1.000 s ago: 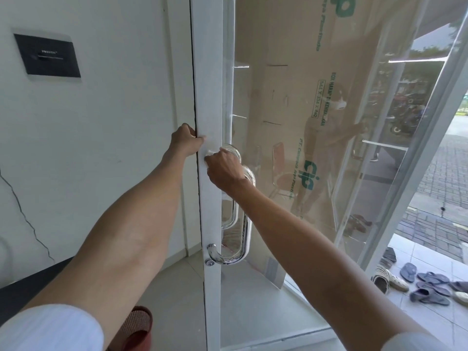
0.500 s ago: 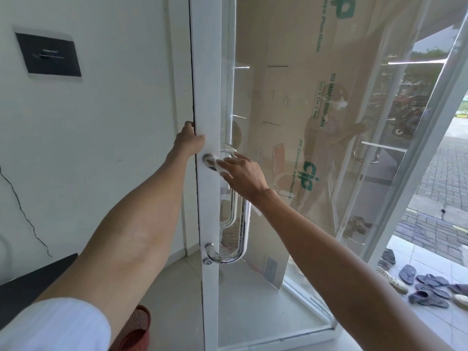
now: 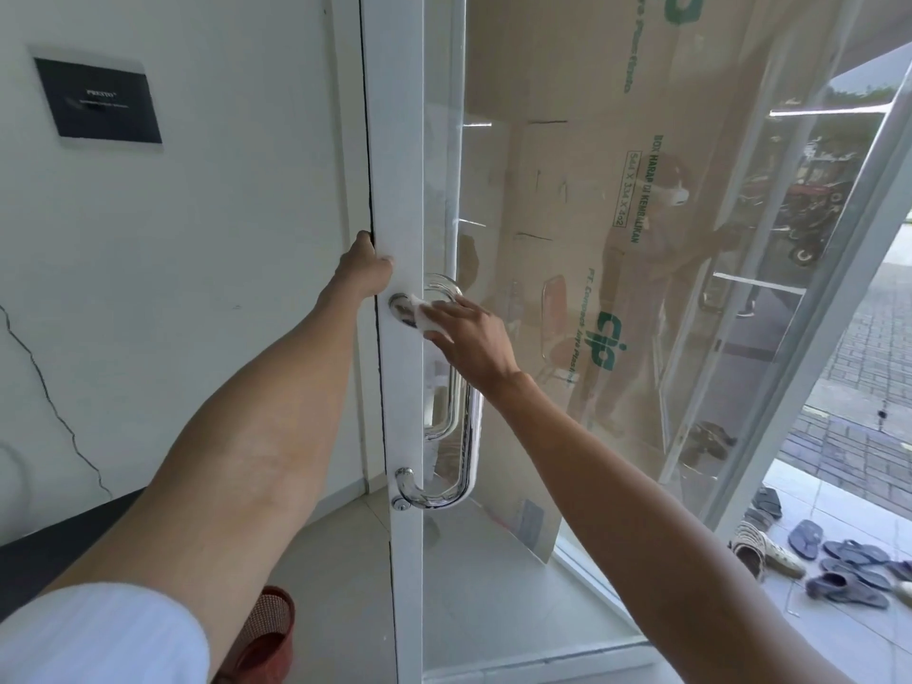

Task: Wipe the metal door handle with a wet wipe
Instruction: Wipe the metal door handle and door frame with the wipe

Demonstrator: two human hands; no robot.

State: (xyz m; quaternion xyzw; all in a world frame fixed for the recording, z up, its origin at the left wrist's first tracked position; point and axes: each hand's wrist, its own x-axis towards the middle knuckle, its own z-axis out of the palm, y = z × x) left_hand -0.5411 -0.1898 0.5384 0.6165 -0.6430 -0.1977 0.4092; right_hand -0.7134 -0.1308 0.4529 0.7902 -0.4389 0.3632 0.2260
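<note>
A shiny metal D-shaped door handle (image 3: 468,451) is fixed to the white frame (image 3: 397,155) of a glass door. My right hand (image 3: 471,338) presses a white wet wipe (image 3: 425,314) against the handle's upper mount, fingers flat over the wipe. My left hand (image 3: 364,266) grips the edge of the door frame just above and left of that mount. The top bend of the handle is partly hidden behind my right hand. The lower bend and mount (image 3: 405,486) are bare.
A white wall with a black plaque (image 3: 98,103) is on the left. A red basket (image 3: 269,629) stands on the floor below my left arm. Several sandals (image 3: 839,560) lie on the tiles at the lower right. Cardboard (image 3: 617,165) shows behind the glass.
My right hand has opened from a fist around the top of the handle to flat fingers, sliding the wipe onto the upper mount. The left hand shifted slightly on the frame edge.
</note>
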